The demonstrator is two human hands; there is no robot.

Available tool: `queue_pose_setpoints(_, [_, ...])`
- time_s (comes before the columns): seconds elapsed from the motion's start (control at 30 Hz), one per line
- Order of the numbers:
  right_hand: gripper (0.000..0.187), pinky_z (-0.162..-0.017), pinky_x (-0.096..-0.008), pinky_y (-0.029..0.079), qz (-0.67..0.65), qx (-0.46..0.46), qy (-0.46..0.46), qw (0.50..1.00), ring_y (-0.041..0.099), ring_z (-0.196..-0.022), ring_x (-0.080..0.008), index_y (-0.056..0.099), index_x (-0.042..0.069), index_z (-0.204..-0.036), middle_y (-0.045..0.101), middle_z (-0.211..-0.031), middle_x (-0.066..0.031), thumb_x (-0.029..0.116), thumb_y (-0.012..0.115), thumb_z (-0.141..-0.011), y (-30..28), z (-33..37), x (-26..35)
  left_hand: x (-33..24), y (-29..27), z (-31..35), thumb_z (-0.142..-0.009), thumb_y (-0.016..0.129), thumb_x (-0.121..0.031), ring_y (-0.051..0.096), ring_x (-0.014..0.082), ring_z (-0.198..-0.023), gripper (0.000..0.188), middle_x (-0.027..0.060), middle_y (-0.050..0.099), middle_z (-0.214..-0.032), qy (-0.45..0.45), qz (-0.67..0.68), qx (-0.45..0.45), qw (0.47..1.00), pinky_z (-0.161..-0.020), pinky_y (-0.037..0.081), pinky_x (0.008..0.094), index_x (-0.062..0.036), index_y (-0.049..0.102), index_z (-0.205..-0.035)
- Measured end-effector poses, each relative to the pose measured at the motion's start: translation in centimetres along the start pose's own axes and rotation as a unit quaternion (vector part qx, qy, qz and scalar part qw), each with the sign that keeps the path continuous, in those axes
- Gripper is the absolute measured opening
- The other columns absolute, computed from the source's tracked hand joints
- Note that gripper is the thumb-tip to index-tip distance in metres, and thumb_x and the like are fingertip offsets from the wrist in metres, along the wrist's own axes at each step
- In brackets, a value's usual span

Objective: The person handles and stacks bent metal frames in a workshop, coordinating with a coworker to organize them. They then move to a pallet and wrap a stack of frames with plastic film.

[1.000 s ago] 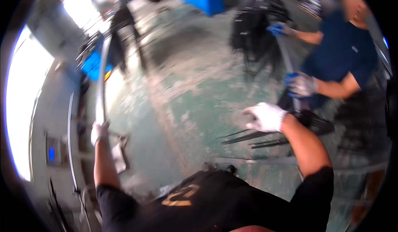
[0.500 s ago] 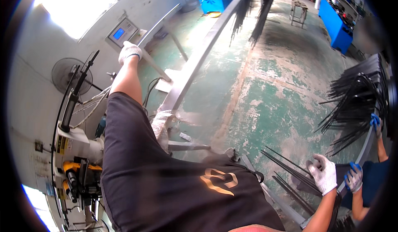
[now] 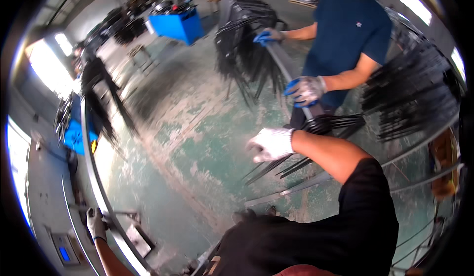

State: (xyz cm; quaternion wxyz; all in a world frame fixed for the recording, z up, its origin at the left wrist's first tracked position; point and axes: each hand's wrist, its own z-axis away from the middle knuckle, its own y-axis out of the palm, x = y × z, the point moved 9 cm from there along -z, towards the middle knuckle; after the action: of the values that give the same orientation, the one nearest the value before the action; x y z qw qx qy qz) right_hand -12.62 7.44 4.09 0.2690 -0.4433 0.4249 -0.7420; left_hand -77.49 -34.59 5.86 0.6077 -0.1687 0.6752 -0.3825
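Observation:
My right hand [image 3: 270, 145], in a white knit glove, is held out over the floor with its fingers loosely bent and apart. Nothing shows in it. Below and beyond it are thin black rods [image 3: 296, 166], part of a bundle hung over a metal rail. My left hand [image 3: 96, 223], also gloved, is at the lower left, its bent fingers on a crossbar [image 3: 76, 207] beside the long grey rail [image 3: 94, 172]. Across from me a co-worker [image 3: 340, 34] has gloved hands on another rail [image 3: 280, 61].
Black rod bundles hang beyond the co-worker's rail [image 3: 244, 29], at the right [image 3: 412, 88] and at the far left [image 3: 98, 81]. A blue bin [image 3: 177, 26] stands at the back. A control box with a lit screen [image 3: 64, 251] is at lower left. Curved rails [image 3: 424, 142] run along the right.
The view has swung to the right, bringing the co-worker fully into sight. My right arm now reaches out across the floor. The left hand remains at the rail frame.

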Motion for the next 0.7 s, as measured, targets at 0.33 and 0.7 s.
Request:
queue_pose_setpoints(0.33, [0.044, -0.079, -0.0399, 0.062, -0.084, -0.111, -0.041, 0.989, 0.078, -0.083, -0.0316, 0.073, -0.001, -0.123, 0.078, -0.095, -0.0206, 0.013, 0.083, -0.082, 0.5, 2.8, -0.5, 3.5, -13.0, -1.1, -0.105, 0.049, -0.027, 0.061, 0.0408, -0.142, 0.051, 0.026, 0.063, -0.151, -0.171, -0.35, -0.181, 0.903, -0.115, 0.051, 0.0526, -0.0032, 0.062, -0.149])
queue_pose_setpoints(0.7, [0.042, -0.07, -0.0293, 0.057, -0.162, -0.044, -0.019, 0.986, 0.068, -0.07, -0.0136, 0.071, -0.004, -0.123, 0.072, -0.077, -0.0088, 0.007, 0.077, -0.083, 1.6, -1.3, 0.9, 9.4, -25.9, 9.8, -0.106, 0.055, -0.028, 0.068, 0.0372, -0.134, 0.06, 0.0207, 0.069, -0.146, -0.316, -0.386, -0.255, 0.828, -0.107, 0.054, 0.0563, -0.0077, 0.042, -0.162])
